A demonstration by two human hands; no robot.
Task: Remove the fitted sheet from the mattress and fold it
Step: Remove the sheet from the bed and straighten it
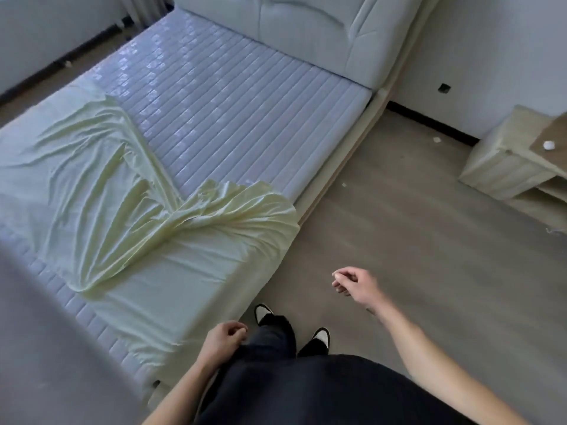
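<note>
At your two o'clock a pale nightstand (pixel 506 167) carries a small white ball (pixel 549 145); a padded headboard (pixel 310 32) stands at twelve, grey floor (pixel 429 240) underfoot.

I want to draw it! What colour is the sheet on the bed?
Pale yellow-green, plain, seen from the head camera: the sheet.

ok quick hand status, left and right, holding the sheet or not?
Left hand: fingers loosely curled, holds nothing, beside the fitted sheet, not gripping it.
Right hand: fingers loosely curled over the floor, holds nothing.
</note>
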